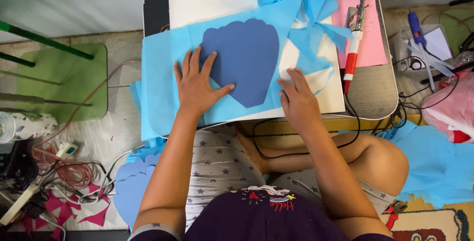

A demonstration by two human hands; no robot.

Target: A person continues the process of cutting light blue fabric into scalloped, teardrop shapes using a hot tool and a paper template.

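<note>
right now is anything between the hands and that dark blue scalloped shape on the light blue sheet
Nothing visible. The left hand already lies flat on the dark blue shape, and the right hand presses the light blue sheet just beside it.

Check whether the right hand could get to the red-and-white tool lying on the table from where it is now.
Probably yes. The right hand rests flat on the light blue sheet, and the red-and-white tool lies on that hand's side, up and outward from it. Only flat paper and a loose blue scrap lie between, nothing upright.
</note>
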